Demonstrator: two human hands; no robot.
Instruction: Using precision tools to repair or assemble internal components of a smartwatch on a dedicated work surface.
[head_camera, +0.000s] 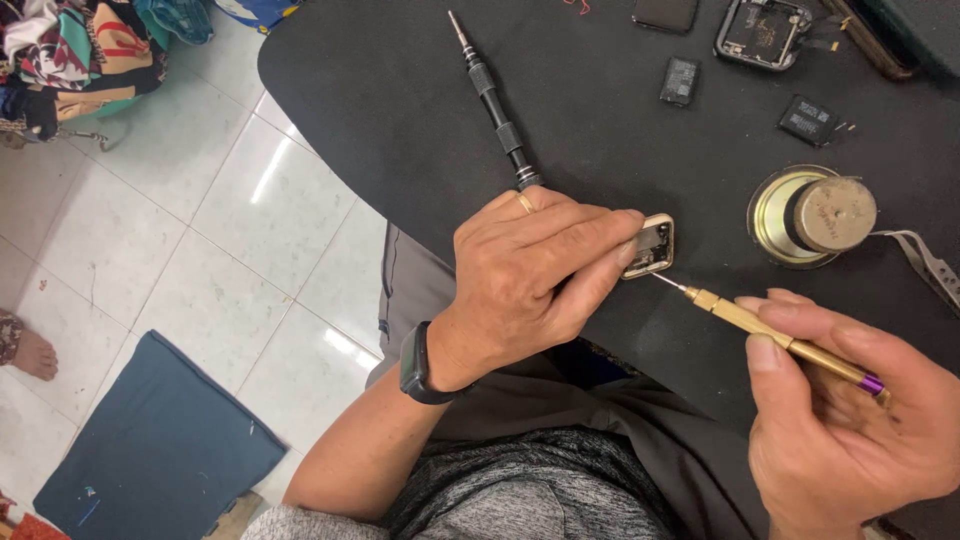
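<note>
Smartwatch case (652, 245) — small, rounded-rect, gold-toned metal w/ dark open innards — sits near the edge of the black matte desk (400, 120), pinched by the left hand (530, 275), fingers closed on it. Right hand (850, 420) fingers grip a slim brass screwdriver (770, 335) — tip at the case's corner. Black knurled screwdriver (495, 100) lies nearby.

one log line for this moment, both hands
left hand: holds small gold case on black mat | right hand: holds gold screwdriver, tip at case
</note>
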